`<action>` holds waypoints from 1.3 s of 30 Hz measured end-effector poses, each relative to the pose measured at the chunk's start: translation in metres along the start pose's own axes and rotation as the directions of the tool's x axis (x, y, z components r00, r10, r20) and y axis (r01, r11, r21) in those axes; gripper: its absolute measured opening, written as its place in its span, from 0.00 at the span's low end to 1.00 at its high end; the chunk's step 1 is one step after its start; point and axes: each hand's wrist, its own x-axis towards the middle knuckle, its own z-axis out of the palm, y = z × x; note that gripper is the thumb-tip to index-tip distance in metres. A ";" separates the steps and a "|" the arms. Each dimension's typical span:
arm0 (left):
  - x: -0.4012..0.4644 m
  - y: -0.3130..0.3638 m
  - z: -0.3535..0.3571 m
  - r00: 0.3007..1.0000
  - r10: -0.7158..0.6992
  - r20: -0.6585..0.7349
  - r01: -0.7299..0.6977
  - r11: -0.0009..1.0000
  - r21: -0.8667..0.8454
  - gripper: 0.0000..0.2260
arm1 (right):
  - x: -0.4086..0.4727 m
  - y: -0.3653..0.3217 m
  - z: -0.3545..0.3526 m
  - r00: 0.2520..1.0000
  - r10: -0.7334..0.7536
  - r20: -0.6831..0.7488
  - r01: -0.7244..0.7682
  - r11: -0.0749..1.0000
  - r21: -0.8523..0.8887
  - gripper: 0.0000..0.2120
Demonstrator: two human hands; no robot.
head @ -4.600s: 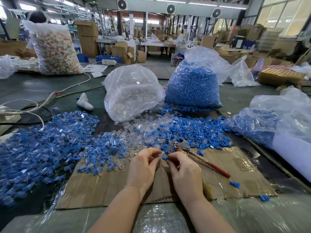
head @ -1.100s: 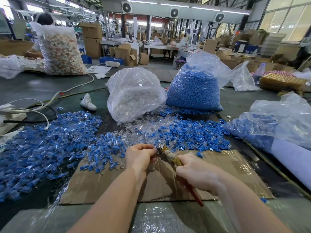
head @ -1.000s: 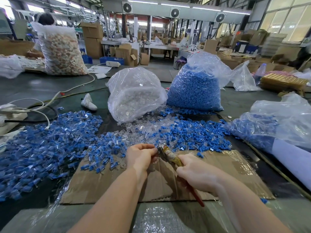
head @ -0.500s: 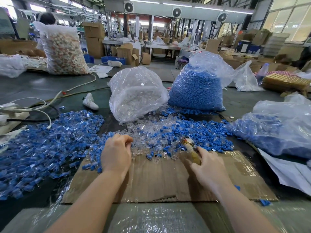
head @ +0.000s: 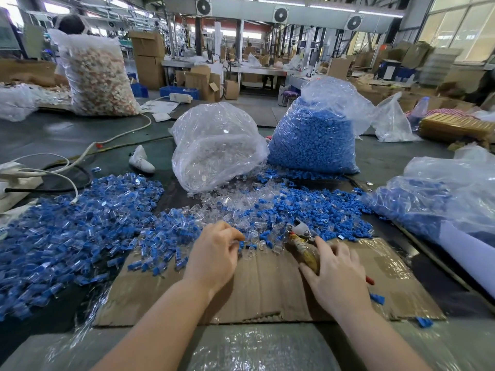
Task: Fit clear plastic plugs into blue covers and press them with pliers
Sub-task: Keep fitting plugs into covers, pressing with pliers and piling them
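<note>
Loose clear plugs [head: 241,202] and blue covers [head: 308,210] lie mixed in a heap along the far edge of a cardboard sheet [head: 267,290]. My left hand [head: 214,253] is at the near edge of that heap with its fingers curled down among the pieces; what its fingertips hold is hidden. The pliers [head: 301,234] lie on the cardboard with their metal head pointing at the heap. My right hand [head: 334,271] rests over their taped yellow handle, thumb and forefinger on either side of it. A red handle tip shows past the palm.
A wide pile of joined blue-and-clear pieces [head: 80,223] fills the left. Behind the heap stand a bag of clear plugs [head: 217,145] and a bag of blue covers [head: 310,140]. Another bag of blue parts [head: 442,196] lies right. Cables [head: 53,170] run far left.
My left hand has moved from the left pile to the mixed heap in the middle. My right hand has lowered the pliers onto the cardboard, after pressing a piece a second ago.
</note>
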 end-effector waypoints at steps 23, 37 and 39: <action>-0.013 0.020 0.032 0.997 -0.005 0.078 0.015 0.992 -0.128 0.12 | 0.057 0.029 -0.012 0.994 -0.073 0.078 0.053 0.972 0.231 0.09; -0.011 0.018 0.031 0.999 -0.014 0.049 0.020 0.991 -0.133 0.10 | 0.057 0.025 -0.014 0.981 -0.189 0.042 0.173 0.952 0.252 0.05; -0.011 0.019 0.031 0.998 -0.027 0.053 0.035 0.988 -0.152 0.08 | 0.053 0.021 -0.017 0.985 -0.168 -0.035 0.170 0.934 0.315 0.04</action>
